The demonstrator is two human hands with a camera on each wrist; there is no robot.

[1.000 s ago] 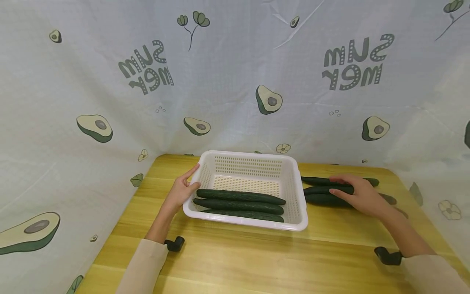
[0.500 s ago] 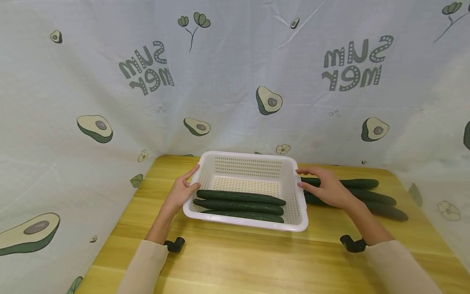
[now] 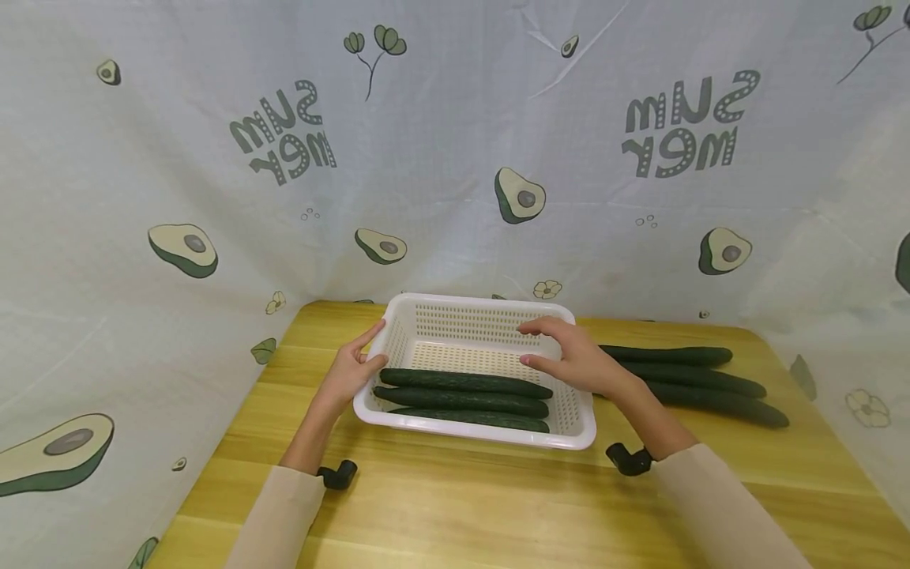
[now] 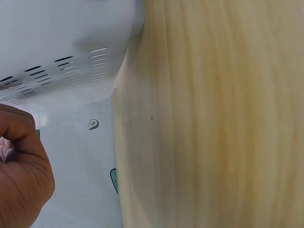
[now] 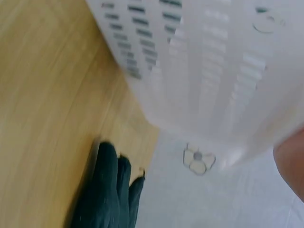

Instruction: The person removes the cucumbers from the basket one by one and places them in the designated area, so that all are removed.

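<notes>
One hand, my left point(image 3: 348, 375), holds the basket point(image 3: 476, 431) by its rim at nine o'clock, thumb and fingers clamped on the edge. Inside, three cucumbers point(image 3: 462, 400) lie side by side along the six o'clock side, the foremost partly hidden by the rim. My right hand point(image 3: 576, 359) hangs over the basket towards three o'clock, thumb and fingers apart, holding nothing; whether its heel touches the rim I cannot tell. Beyond, at three o'clock, three more cucumbers point(image 3: 697, 378) lie on the table point(image 3: 483, 506). By count, I judge it half done: three in, three left outside.
</notes>
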